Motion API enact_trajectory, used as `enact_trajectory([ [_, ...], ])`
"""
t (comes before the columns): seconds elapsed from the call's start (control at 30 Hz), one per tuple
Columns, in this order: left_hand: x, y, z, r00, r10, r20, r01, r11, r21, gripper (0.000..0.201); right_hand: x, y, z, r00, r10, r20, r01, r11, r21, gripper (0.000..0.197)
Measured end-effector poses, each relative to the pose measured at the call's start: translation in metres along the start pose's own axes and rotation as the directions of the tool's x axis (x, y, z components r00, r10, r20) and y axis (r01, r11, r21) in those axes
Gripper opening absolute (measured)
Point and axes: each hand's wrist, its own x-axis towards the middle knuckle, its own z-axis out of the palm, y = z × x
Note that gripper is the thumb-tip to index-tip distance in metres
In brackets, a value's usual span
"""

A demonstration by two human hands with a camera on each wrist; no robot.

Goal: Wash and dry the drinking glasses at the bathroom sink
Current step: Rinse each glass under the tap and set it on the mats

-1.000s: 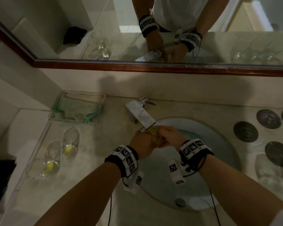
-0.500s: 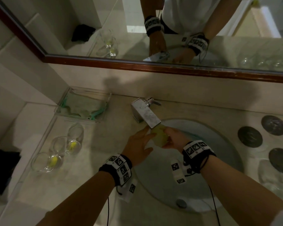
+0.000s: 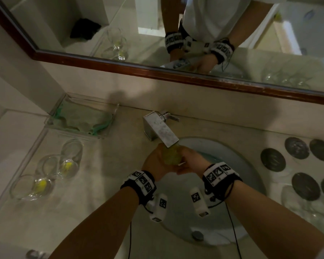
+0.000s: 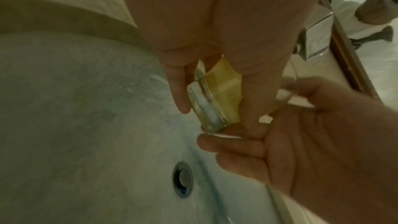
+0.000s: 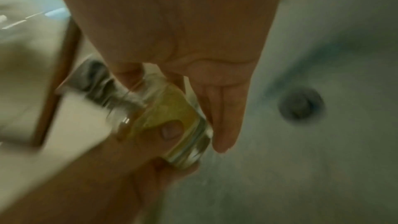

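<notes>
A clear drinking glass with a yellowish inside is held tilted just under the spout of the chrome faucet, over the sink basin. My left hand grips it from the left and my right hand from the right. In the left wrist view my left fingers wrap the glass near its thick base. In the right wrist view, blurred, my right fingers lie along the glass while my left thumb presses on its side.
Three glasses with yellow bits inside lie on a clear tray at the left. Behind them a glass dish holds a green cloth. Dark round coasters and more glasses are on the right. The drain is near me.
Half a second ago my left hand was spread open beside the glass, which my right hand held alone. Now the left hand has closed round the glass again under the spout.
</notes>
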Motion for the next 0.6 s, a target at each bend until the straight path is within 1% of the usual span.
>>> enact_trajectory([
  [0.03,0.0,-0.001,0.0,1.0,0.009,-0.016,-0.009,1.0,-0.007,0.081,0.002,0.001,-0.002,0.998,-0.056,-0.014,0.053,0.985,-0.164,0.041],
  [0.07,0.0,-0.001,0.0,0.999,0.016,-0.032,-0.017,1.0,-0.017,0.08,0.002,0.001,-0.002,0.99,-0.138,-0.011,0.127,0.936,-0.33,0.046],
  [0.1,-0.001,-0.002,0.001,0.999,0.029,-0.037,-0.029,1.0,-0.005,0.076,0.002,0.0,-0.001,0.977,-0.215,0.008,0.194,0.867,-0.459,0.055],
  [0.13,-0.001,-0.002,0.002,0.999,0.044,-0.031,-0.045,0.999,-0.018,0.071,0.001,-0.002,0.001,0.961,-0.273,0.036,0.247,0.798,-0.55,0.064],
  [0.17,-0.002,-0.003,0.003,0.998,0.056,-0.025,-0.057,0.998,-0.041,0.068,0.001,-0.004,0.004,0.947,-0.316,0.061,0.282,0.724,-0.629,0.067],
  [0.23,-0.003,-0.003,0.004,0.999,0.041,-0.021,-0.042,0.995,-0.089,0.068,0.0,-0.005,0.007,0.922,-0.38,0.071,0.298,0.583,-0.756,0.059],
  [0.27,-0.002,-0.006,0.004,1.0,0.024,-0.01,-0.025,0.997,-0.078,0.07,0.001,-0.005,0.007,0.908,-0.415,0.06,0.307,0.558,-0.771,0.056],
  [0.3,0.0,-0.006,0.002,1.0,0.017,0.012,-0.016,0.999,-0.032,0.074,0.004,-0.004,0.006,0.899,-0.433,0.063,0.325,0.562,-0.761,0.054],
  [0.33,0.002,-0.007,-0.001,0.999,-0.003,0.048,0.001,0.999,0.036,0.077,0.005,-0.003,0.003,0.892,-0.442,0.095,0.36,0.565,-0.742,0.055],
  [0.4,0.006,-0.006,-0.009,0.989,-0.056,0.139,0.036,0.989,0.144,0.076,0.009,-0.001,-0.003,0.877,-0.434,0.206,0.44,0.557,-0.704,0.062],
  [0.47,0.006,-0.002,-0.017,0.967,-0.123,0.221,0.082,0.979,0.184,0.075,0.01,-0.002,-0.005,0.853,-0.429,0.296,0.512,0.586,-0.627,0.069],
  [0.53,0.005,0.002,-0.02,0.955,-0.166,0.245,0.12,0.974,0.19,0.074,0.012,-0.001,-0.006,0.832,-0.431,0.349,0.553,0.594,-0.584,0.077],
  [0.6,0.004,0.003,-0.019,0.964,-0.168,0.206,0.128,0.972,0.196,0.073,0.017,0.002,-0.004,0.831,-0.443,0.337,0.553,0.591,-0.588,0.079],
])
